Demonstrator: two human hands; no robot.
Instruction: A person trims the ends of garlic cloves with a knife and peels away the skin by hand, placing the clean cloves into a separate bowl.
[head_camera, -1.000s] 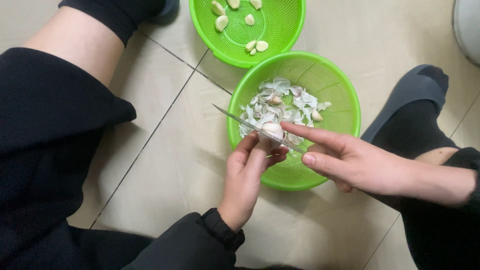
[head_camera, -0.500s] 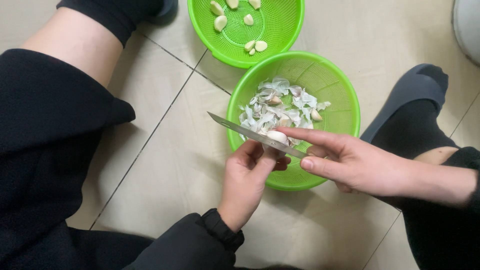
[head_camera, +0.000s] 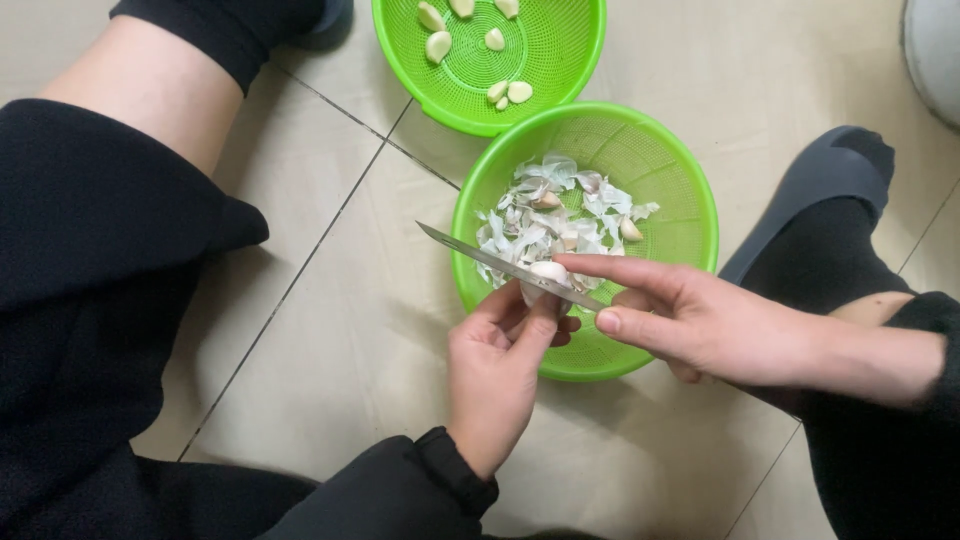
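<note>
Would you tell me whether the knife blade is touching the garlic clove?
Touching: the head view shows the knife blade lying across the garlic clove pinched in the left hand.

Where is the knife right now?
In the head view, the knife sits mid-frame in the right hand, its blade pointing left across the garlic clove held by the left hand, over the near green basket.

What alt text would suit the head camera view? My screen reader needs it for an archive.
Seen from above, a person's left hand holds a garlic clove while the right hand presses a knife against it, over a green basket of papery skins. A second green basket behind holds peeled cloves, both on a tiled floor.
</note>
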